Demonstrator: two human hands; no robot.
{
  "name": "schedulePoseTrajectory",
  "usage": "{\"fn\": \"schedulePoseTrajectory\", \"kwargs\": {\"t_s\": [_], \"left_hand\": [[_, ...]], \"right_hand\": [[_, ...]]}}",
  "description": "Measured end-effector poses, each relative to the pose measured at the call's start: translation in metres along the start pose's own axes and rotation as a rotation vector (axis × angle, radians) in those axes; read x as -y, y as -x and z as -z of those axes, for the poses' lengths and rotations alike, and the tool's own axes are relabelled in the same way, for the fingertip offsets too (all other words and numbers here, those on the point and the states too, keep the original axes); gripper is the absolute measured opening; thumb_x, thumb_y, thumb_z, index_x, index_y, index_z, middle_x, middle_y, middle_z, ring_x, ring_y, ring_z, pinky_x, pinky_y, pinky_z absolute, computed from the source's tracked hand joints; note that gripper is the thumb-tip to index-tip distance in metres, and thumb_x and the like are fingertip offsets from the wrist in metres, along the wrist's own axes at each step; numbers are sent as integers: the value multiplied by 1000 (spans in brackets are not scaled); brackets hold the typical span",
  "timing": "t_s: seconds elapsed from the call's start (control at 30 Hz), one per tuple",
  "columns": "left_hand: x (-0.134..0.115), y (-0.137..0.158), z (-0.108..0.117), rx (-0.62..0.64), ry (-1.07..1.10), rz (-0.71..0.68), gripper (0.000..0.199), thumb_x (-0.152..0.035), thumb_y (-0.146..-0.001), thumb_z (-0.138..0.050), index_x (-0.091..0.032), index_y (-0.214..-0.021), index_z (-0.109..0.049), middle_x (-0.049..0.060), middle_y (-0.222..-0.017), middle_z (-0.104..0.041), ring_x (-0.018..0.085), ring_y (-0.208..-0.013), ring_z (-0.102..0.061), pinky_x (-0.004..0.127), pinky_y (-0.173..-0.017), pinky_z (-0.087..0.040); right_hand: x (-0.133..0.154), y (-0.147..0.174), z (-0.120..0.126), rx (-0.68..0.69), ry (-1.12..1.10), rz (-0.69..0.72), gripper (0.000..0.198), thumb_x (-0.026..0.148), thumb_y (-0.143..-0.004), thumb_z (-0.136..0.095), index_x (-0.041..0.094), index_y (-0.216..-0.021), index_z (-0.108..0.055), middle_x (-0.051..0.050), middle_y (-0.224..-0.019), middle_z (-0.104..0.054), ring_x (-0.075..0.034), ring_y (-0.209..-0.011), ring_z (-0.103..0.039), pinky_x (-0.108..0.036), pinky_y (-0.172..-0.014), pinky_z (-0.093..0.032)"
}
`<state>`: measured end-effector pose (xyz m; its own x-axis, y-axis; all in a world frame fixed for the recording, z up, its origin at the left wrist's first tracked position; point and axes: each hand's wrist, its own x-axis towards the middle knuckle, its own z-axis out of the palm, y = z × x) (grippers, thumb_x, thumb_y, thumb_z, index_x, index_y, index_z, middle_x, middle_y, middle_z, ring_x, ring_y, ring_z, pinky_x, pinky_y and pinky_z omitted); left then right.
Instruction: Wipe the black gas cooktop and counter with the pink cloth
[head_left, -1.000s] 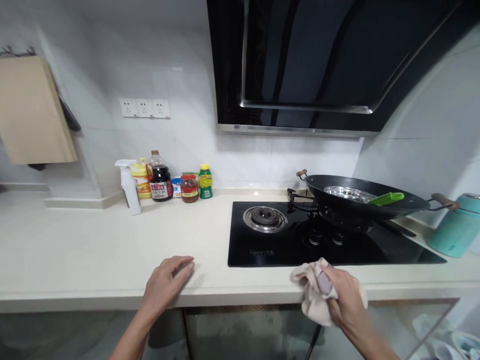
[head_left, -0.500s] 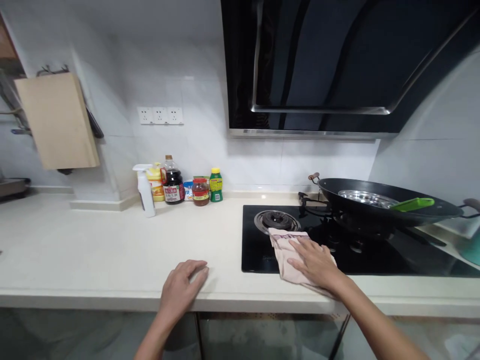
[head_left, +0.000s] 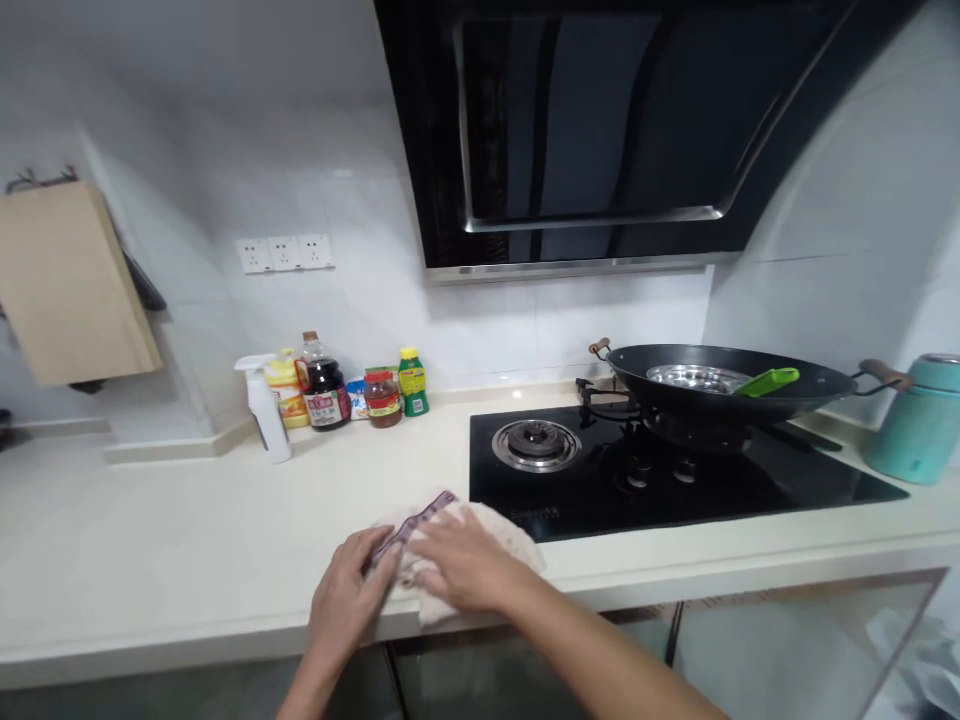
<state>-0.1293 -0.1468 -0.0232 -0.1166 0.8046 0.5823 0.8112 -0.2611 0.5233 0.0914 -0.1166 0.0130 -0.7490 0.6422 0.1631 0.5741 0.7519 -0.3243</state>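
A pale pink cloth (head_left: 487,522) with a purple-striped edge lies bunched at the counter's front edge, its right end against the cooktop's left front corner. My right hand (head_left: 461,560) presses on it from above, fingers spread and slightly smeared by motion. At the cloth's left end is my left hand (head_left: 349,590), its thumb apart from the fingers and its fingertips touching the striped edge. Behind the right hand, the black glass cooktop (head_left: 555,510) shows a bare left burner (head_left: 536,443).
A large black wok (head_left: 795,405) holds a steel steamer plate (head_left: 694,377) and a green-handled utensil (head_left: 769,382). A teal flask (head_left: 919,425) stands at right. A white spray bottle (head_left: 266,410), soy sauce bottle (head_left: 325,385) and jars line the wall. The range hood (head_left: 585,130) overhangs.
My right hand has slid the cloth left, off the cooktop onto the counter beside my left hand. The left hand now touches the cloth. The view has turned right, showing the whole teal flask.
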Motion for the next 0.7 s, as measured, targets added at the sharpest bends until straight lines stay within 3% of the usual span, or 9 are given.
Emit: {"fn": "schedulePoseTrajectory", "kwargs": {"t_s": [0.17,0.23,0.33,0.4,0.5,0.6,0.7], "left_hand": [[7,-3,-2,-67,-16,21,44,-59,-87,-52,-29,-109,-74,5,-117,-72,30,-114,-65,52,-102,-51],[0,-3,-4,-108,-28,32,44,-59,-85,-53,-27,-107,-76,8,-118,-71,32,-116,-64,54,-103,-50],[-18,-4,-9,-103,-4,-58,47,-57,-86,-52,-24,-111,-75,12,-127,-68,32,-124,-61,52,-108,-47],[-32,-6,-11,-5,-11,-94,50,-56,-90,-49,-25,-121,-72,12,-140,-62,31,-132,-57,52,-112,-44],[-50,-9,-14,228,-115,-10,57,-56,-95,-43,-28,-142,-60,10,-155,-51,32,-143,-46,55,-116,-38],[-66,-7,-16,462,-341,14,77,-63,-84,-62,-29,-151,-51,12,-161,-42,43,-151,-29,63,-119,-28],[-76,2,-21,530,-508,-52,89,-65,-69,-79,-34,-148,-54,15,-162,-39,51,-150,-26,70,-116,-24]], "right_hand": [[17,-18,-13,-28,-158,133,59,43,-98,-44,19,-152,-42,-13,-161,-41,-35,-152,-27,-61,-123,-14],[15,-25,-13,-38,-201,109,58,43,-98,-44,17,-150,-45,-15,-160,-41,-38,-151,-27,-65,-122,-14],[15,-29,-8,-85,-240,93,55,35,-95,-47,20,-148,-47,-15,-162,-38,-38,-150,-28,-67,-120,-16],[14,-21,-1,-122,-291,143,48,28,-92,-51,25,-140,-56,-10,-153,-50,-31,-141,-44,-54,-119,-30],[-6,11,13,-233,-394,174,35,23,-91,-48,22,-121,-66,-6,-125,-69,-19,-115,-63,-32,-102,-48],[-48,55,21,-471,-404,29,30,26,-94,-46,21,-113,-68,-6,-116,-70,-18,-109,-65,-31,-98,-49],[-96,97,23,-673,-273,-180,27,31,-95,-48,22,-106,-70,-9,-112,-69,-22,-107,-64,-38,-97,-49]]}}
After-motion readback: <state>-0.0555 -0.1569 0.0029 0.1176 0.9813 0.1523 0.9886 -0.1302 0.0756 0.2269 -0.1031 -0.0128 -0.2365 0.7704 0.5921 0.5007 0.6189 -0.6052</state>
